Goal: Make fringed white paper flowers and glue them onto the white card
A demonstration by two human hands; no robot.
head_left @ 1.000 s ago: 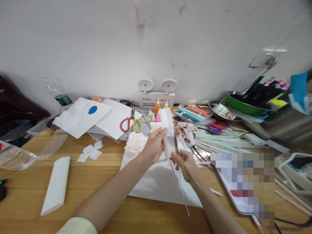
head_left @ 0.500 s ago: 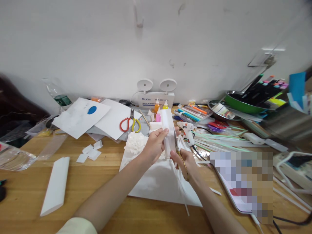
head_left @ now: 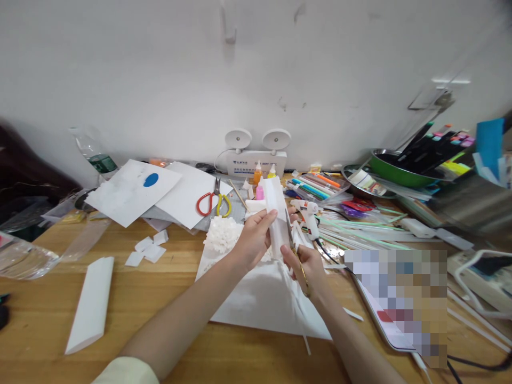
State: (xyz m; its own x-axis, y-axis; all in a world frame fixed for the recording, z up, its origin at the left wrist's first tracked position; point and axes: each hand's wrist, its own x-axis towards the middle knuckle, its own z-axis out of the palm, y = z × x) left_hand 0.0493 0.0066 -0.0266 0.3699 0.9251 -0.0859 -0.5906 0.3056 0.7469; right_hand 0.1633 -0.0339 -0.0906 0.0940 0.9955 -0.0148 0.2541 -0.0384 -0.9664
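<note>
My left hand (head_left: 256,239) grips a folded white paper strip (head_left: 277,210) upright between thumb and fingers. Gold-handled scissors (head_left: 301,269) are in my right hand (head_left: 306,266), their blades along the strip's right edge. Thin cut strips (head_left: 295,298) hang below my right hand. Beneath both hands lies a white sheet (head_left: 256,298), with a cluster of small white pieces (head_left: 223,234) on its upper left part.
Red-and-yellow-handled pliers (head_left: 214,198) lie behind on white papers (head_left: 186,194). A glue gun (head_left: 307,216) and a phone (head_left: 384,298) are at right. Small white squares (head_left: 152,249) and a folded paper (head_left: 91,304) lie left. Paint bottles (head_left: 258,173) stand behind.
The scissors' handles look closer together, and my right hand has shifted very slightly right. The paper strip has tilted a little. My left hand keeps its hold.
</note>
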